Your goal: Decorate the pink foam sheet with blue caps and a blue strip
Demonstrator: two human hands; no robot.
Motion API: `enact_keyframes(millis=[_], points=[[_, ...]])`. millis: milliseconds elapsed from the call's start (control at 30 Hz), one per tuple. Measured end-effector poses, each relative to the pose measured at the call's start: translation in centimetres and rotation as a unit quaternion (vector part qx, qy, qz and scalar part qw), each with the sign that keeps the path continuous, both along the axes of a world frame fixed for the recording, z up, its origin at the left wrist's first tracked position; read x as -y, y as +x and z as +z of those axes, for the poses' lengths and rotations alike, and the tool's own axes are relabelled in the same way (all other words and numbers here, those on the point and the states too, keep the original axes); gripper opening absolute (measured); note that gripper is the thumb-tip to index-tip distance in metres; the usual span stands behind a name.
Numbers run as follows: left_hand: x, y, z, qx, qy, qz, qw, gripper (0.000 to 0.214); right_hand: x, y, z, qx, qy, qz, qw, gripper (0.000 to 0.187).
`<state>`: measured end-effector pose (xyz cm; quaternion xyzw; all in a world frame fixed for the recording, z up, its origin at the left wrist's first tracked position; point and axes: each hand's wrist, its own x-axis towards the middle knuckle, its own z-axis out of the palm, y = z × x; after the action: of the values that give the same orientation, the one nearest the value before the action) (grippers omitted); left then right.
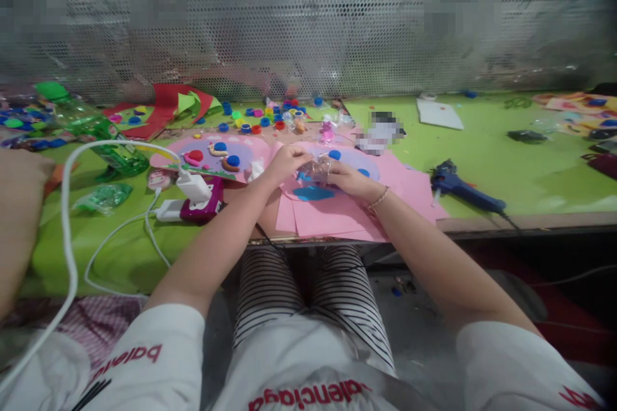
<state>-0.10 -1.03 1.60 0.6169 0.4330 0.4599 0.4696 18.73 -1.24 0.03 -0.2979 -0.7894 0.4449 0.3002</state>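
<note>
Both hands meet over the middle of the green surface point(486, 148). The left hand point(285, 164) and right hand point(350, 180) each have fingers curled tight on one clear plastic packet point(316, 170), held just above a stack of pink sheets point(332, 215). The sheets' near corners reach the surface's front edge. One blue cut-out point(313, 193) lies on them under the packet. One blue glue gun point(463, 189) lies to the right, near that edge. One green bottle point(108, 141) and two white plugs point(193, 186) crowd the left. Loose bottle caps point(263, 117), too many to count, lie behind. Bare green lies right of the glue gun, up to one white sheet point(438, 113).
</note>
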Motion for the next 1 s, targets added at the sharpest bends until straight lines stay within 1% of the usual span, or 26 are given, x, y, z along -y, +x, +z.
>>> enact_keyframes(millis=[100, 200, 267, 367, 433, 500, 600, 667, 833, 933, 1000], points=[[0.0, 0.1, -0.2, -0.014, -0.004, 0.013, 1.0, 0.019, 0.0, 0.0, -0.1, 0.001, -0.006, 0.01, 1.0, 0.024], [0.0, 0.2, -0.1, 0.001, -0.007, 0.024, 1.0, 0.02, 0.0, 0.0, 0.1, -0.016, 0.036, 0.013, 0.999, 0.023], [0.1, 0.2, 0.1, 0.025, -0.013, 0.024, 0.999, 0.019, 0.1, -0.1, 0.4, -0.006, 0.062, 0.012, 0.998, 0.024], [0.1, 0.2, 0.3, 0.079, -0.056, 0.005, 0.995, 0.014, 0.2, -0.2, 0.9, -0.007, 0.091, -0.001, 0.996, 0.032], [0.1, 0.1, 0.3, 0.116, -0.094, 0.002, 0.989, 0.014, 0.2, -0.1, 1.1, -0.017, 0.103, -0.025, 0.994, 0.037], [-0.1, -0.1, 0.3, 0.129, -0.117, 0.012, 0.985, 0.012, 0.2, 0.1, 1.2, -0.02, 0.098, -0.067, 0.993, 0.04], [-0.3, -0.4, 0.2, 0.115, -0.13, 0.015, 0.985, 0.009, 0.1, 0.3, 1.1, -0.016, 0.073, -0.124, 0.989, 0.039], [-0.4, -0.5, 0.1, 0.12, -0.13, 0.004, 0.984, 0.01, 0.0, 0.3, 1.0, -0.019, 0.062, -0.13, 0.989, 0.036], [-0.3, -0.3, 0.1, 0.133, -0.125, -0.005, 0.983, 0.015, 0.1, 0.2, 1.2, -0.039, 0.043, -0.114, 0.992, 0.034], [-0.3, 0.0, 0.0, 0.13, -0.126, -0.006, 0.983, 0.014, 0.0, 0.1, 1.3, -0.03, 0.053, -0.136, 0.989, 0.037], [-0.2, 0.1, -0.1, 0.132, -0.134, -0.004, 0.982, 0.01, 0.0, 0.1, 1.3, -0.02, 0.069, -0.153, 0.986, 0.035]])
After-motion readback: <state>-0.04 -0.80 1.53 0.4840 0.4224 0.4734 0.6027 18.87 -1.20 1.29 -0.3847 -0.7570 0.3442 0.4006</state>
